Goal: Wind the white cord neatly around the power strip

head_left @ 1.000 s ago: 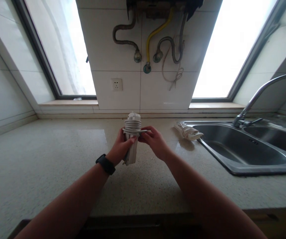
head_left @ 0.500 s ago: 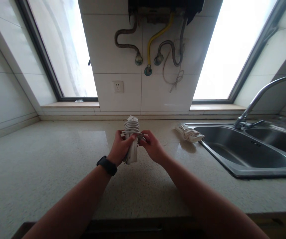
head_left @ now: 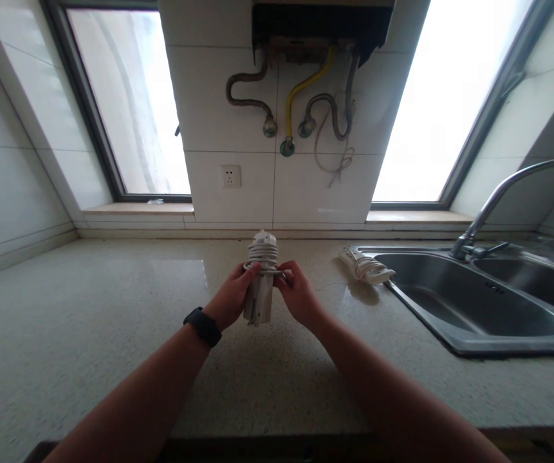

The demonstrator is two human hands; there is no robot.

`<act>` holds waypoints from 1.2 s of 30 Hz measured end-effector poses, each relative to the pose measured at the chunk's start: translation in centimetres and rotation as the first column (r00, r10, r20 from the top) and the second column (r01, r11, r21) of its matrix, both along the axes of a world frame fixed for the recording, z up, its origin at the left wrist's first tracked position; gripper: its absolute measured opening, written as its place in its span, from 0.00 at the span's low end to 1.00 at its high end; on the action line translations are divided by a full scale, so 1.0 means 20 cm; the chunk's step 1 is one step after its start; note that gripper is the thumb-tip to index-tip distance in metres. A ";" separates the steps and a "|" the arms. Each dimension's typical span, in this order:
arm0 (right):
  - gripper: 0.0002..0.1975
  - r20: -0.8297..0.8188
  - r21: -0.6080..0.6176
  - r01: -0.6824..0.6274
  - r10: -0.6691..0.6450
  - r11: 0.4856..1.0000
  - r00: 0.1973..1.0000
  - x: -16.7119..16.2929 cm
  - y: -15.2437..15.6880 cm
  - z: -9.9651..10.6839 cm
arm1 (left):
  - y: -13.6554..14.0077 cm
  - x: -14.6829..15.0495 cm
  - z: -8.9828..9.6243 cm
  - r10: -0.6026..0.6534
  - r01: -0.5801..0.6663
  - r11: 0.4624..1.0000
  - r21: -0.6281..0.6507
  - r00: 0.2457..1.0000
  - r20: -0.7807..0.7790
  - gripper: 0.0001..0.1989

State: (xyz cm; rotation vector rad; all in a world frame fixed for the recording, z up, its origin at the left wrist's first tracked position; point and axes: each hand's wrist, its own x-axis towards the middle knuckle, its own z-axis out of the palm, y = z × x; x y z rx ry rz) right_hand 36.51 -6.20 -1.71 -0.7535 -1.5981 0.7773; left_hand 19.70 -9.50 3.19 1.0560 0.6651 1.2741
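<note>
A white power strip (head_left: 260,302) is held upright over the counter, its white cord (head_left: 262,252) wound in several turns around the upper part. My left hand (head_left: 231,296) grips the strip from the left side, thumb across its front and the cord. On the right, my right hand (head_left: 298,292) is closed, pinching a stretch of the cord beside the strip. A second white power strip (head_left: 366,267), also wrapped in its cord, lies on the counter by the sink's left edge.
The speckled counter (head_left: 88,334) runs along the tiled wall. To the right is a steel double sink (head_left: 460,296) with a curved tap (head_left: 493,199). A wall socket (head_left: 231,175) and a heater with hoses (head_left: 322,32) are ahead, between two windows.
The strip has turned in my left hand, showing a broader face. The pinched cord now crosses to the right of the strip. The view has tilted up slightly.
</note>
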 end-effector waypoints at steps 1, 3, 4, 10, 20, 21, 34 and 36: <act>0.13 -0.014 -0.011 -0.006 0.006 1.000 1.000 0.00 0.00 0.00 | 0.00 0.00 0.00 0.004 -0.004 1.000 -0.003 1.000 0.000 0.28; 0.14 -0.063 -0.055 -0.021 0.017 0.998 0.998 -0.01 -0.01 0.02 | 0.01 0.01 0.00 -0.024 0.024 1.000 0.014 1.000 0.011 0.29; 0.15 -0.092 -0.078 -0.032 0.024 0.996 0.995 -0.01 -0.02 0.02 | 0.01 0.01 -0.01 -0.041 0.041 0.999 0.025 0.999 0.019 0.30; 0.19 -0.150 -0.144 -0.071 0.049 0.987 0.987 -0.02 -0.05 0.07 | 0.02 -0.01 -0.06 -0.092 0.106 0.984 0.145 0.991 -0.097 0.29; 0.17 0.008 -0.064 0.006 -0.006 0.998 1.000 0.02 -0.03 0.09 | 0.02 -0.01 -0.06 0.003 0.025 0.978 0.207 0.991 -0.133 0.32; 0.17 0.014 -0.062 0.013 -0.012 0.998 1.000 0.02 -0.03 0.09 | 0.02 -0.01 -0.05 0.025 0.008 0.981 0.195 0.985 -0.170 0.32; 0.17 0.001 0.011 0.056 -0.056 0.998 0.998 -0.01 -0.11 0.14 | 0.02 -0.04 -0.05 0.228 -0.134 0.947 0.293 0.921 -0.316 0.35; 0.17 0.012 -0.006 0.093 -0.093 0.996 0.996 0.00 -0.10 0.13 | 0.02 -0.03 -0.04 0.183 -0.092 0.956 0.278 0.929 -0.320 0.34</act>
